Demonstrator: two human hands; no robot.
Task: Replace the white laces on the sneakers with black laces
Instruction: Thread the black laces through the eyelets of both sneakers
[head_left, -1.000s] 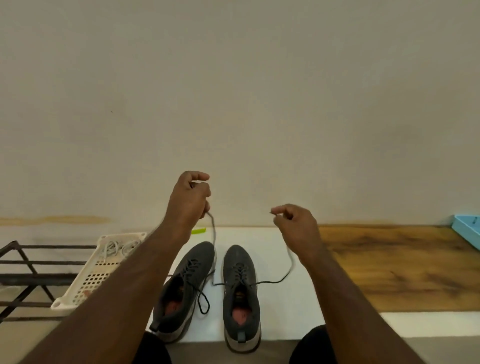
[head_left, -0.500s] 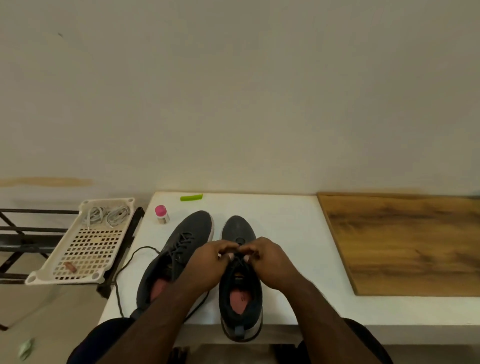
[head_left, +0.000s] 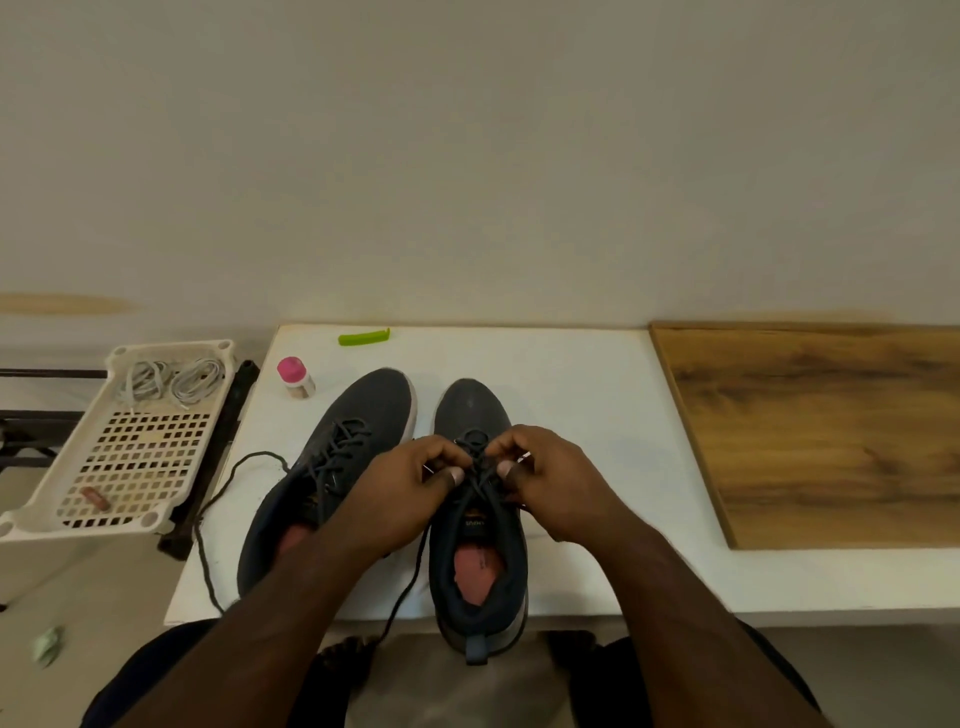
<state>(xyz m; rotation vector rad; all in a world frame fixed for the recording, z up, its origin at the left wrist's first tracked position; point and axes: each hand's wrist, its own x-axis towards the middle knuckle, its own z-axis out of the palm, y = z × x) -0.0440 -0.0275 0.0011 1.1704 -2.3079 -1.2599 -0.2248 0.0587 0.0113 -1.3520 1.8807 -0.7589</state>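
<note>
Two dark grey sneakers stand side by side on a white tabletop (head_left: 571, 395), toes pointing away. The left sneaker (head_left: 358, 415) carries a black lace, whose loose end (head_left: 228, 478) loops off the table's left edge. Over the eyelets of the right sneaker (head_left: 470, 410), my left hand (head_left: 405, 499) and my right hand (head_left: 550, 483) each pinch a strand of its black lace (head_left: 475, 470). The fingers hide part of the lacing. The white laces (head_left: 171, 379) lie coiled in a white perforated basket (head_left: 130, 447) at the left.
A small pink-capped bottle (head_left: 296, 378) and a green clip (head_left: 363, 336) lie on the white top behind the shoes. A wooden board (head_left: 821, 431) covers the table's right part. A black metal rack (head_left: 208, 467) supports the basket. The wall stands close behind.
My hands came down from holding the lace ends raised apart to the right sneaker's eyelets, where they now pinch the lace. The view tilted downward.
</note>
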